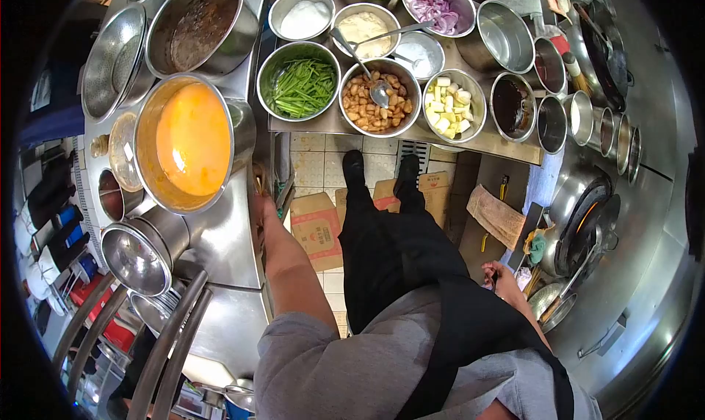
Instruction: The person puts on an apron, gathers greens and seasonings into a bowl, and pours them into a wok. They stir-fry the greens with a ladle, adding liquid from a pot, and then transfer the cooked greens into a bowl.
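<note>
Left hand (pixel 259 211): is resting at the edge of the steel counter (pixel 228 233), partly hidden — grip cannot be told. Right hand (pixel 503 280): is hanging well apart, fingers curled near the brown cloth (pixel 497 216); contents cannot be told. Pot (pixel 149 152): is standing on the counter near the left hand, bearing orange liquid (pixel 192 137); a forearm (pixel 290 255) knocking it could be slopping some over. Spoon (pixel 379 93): is leaning in the bowl (pixel 416 93) of brown chunks (pixel 366 110) — snagging it could be flinging pieces out.
</note>
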Tool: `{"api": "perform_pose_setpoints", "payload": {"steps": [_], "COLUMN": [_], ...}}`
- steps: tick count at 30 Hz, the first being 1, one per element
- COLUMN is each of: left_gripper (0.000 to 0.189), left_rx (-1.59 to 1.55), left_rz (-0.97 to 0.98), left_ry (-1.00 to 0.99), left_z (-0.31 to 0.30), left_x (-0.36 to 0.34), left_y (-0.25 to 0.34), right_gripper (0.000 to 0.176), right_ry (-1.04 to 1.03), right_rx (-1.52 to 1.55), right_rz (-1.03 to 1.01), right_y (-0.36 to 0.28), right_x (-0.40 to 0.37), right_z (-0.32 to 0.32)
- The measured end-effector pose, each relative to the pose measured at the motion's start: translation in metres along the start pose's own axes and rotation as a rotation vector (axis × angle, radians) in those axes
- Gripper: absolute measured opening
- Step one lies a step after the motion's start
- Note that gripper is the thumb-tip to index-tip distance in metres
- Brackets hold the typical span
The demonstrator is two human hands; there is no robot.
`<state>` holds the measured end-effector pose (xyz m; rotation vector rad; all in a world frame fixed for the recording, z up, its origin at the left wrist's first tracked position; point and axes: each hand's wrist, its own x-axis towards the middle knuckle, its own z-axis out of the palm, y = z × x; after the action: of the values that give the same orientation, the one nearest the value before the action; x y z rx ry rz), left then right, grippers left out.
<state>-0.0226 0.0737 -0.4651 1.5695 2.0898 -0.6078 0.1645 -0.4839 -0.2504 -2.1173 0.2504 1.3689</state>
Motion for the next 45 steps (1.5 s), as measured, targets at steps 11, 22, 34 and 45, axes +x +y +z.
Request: {"api": "perform_pose_setpoints", "payload": {"steps": [11, 22, 34, 45], "left_gripper": [0.021, 0.044, 0.046, 0.024], "left_rx": [-0.449, 0.247, 0.394, 0.921], "left_rz": [0.207, -0.002, 1.43, 1.38], "left_ry": [-0.001, 0.002, -0.528, -0.612], "left_z": [0.072, 0.011, 0.018, 0.029], "left_x": [0.091, 0.016, -0.13, -0.069], "left_y": [-0.05, 0.005, 0.037, 0.058], "right_gripper": [0.015, 0.016, 0.032, 0.03], "right_ry": [0.063, 0.097, -0.066, 0.308], "right_rx": [0.083, 0.076, 0.459, 1.225], "right_rz": [0.136, 0.049, -0.476, 0.321], "right_y": [0.022, 0.071, -0.066, 0.244], "right_x": [-0.019, -0.016, 0.06, -0.081], "right_z": [0.036, 0.033, 0.046, 0.132]}}
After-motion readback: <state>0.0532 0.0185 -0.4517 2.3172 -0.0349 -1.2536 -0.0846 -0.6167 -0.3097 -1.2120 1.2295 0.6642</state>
